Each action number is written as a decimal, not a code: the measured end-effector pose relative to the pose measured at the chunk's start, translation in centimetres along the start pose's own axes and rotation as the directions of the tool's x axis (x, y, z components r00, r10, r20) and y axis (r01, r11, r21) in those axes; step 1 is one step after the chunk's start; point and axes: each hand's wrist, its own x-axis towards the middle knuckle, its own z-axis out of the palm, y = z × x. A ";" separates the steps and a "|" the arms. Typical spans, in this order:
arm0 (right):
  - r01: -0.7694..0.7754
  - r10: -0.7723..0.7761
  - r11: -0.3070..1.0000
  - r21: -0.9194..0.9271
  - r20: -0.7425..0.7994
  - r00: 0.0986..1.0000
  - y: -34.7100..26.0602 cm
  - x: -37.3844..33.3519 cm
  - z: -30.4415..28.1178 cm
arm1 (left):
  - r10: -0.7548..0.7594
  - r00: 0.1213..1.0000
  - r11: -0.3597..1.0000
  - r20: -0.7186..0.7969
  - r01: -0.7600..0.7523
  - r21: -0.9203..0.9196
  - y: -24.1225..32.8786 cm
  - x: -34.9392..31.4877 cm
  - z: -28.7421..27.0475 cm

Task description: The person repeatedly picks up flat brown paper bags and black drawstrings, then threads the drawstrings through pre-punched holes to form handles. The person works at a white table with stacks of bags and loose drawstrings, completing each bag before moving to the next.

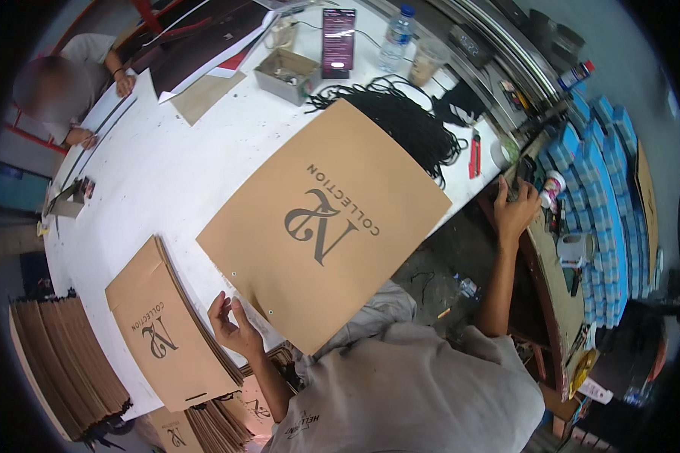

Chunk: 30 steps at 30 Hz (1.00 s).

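A flat brown paper bag [264,219] with dark printing lies slanted in front of me, overhanging the white table's near edge. Two small holes run along its lower left edge. Beside that edge is my left hand [236,326], fingers apart and curved upward, with no visible hold on the bag. Out to the right, my right hand [516,211] is raised at the side bench, its thumb and fingers spread and nothing visible between them. A bundle of black cords [408,124] lies just beyond the bag, partly covered by its far edge.
Brown bags are stacked at left [147,291], with another upright pile [68,362] farther left. Beyond the cords stand a grey box [287,75], a phone [338,41] and a water bottle [397,41]. A red cutter [475,155] lies right. A co-worker [91,60] sits across the table.
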 end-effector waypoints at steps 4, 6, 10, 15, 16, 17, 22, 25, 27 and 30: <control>-0.005 -0.112 0.897 0.441 0.240 0.964 -7.7 0.3 4.4 | -0.051 0.990 0.999 -0.132 0.049 -0.022 1.0 3.2 -0.3; -0.193 -0.110 0.876 0.442 0.573 0.812 -7.9 0.8 6.5 | -0.088 0.994 0.991 -0.063 0.081 -0.108 0.0 1.5 0.3; -0.200 -0.201 0.871 0.450 0.695 0.690 -8.5 0.0 9.6 | -0.191 0.970 0.950 0.152 0.221 -0.218 1.5 0.4 1.6; -0.184 -0.160 0.841 0.509 0.559 0.814 -8.4 -0.1 8.7 | -0.164 0.979 0.970 0.122 0.183 -0.163 2.7 -0.1 3.4; -0.119 -0.177 0.857 0.502 0.502 0.846 -8.3 0.2 7.7 | -0.192 0.972 0.962 0.132 0.213 -0.170 2.4 -0.1 3.3; -0.292 -0.079 0.771 0.566 0.540 0.838 -8.2 0.4 7.8 | -0.220 0.965 0.954 0.143 0.243 -0.177 2.3 -0.1 3.1; -0.767 -0.031 -0.129 0.629 0.770 0.637 -13.5 -0.2 4.6 | -0.132 0.987 0.985 0.096 0.142 -0.103 2.5 -0.2 2.9; -0.815 -0.247 -0.441 0.375 0.823 0.512 -20.1 -2.9 1.1 | -0.023 0.999 0.998 0.049 0.020 0.058 3.1 -0.7 2.7; -0.867 -0.409 -0.378 0.324 0.782 0.471 -23.8 -5.5 -0.7 | 0.021 1.000 0.991 -0.007 -0.020 0.129 2.8 -1.0 3.0; -0.899 -0.626 -0.229 0.372 0.651 0.429 -29.4 -8.7 -4.6 | -0.007 0.999 0.987 -0.043 0.013 0.161 2.7 -0.7 2.8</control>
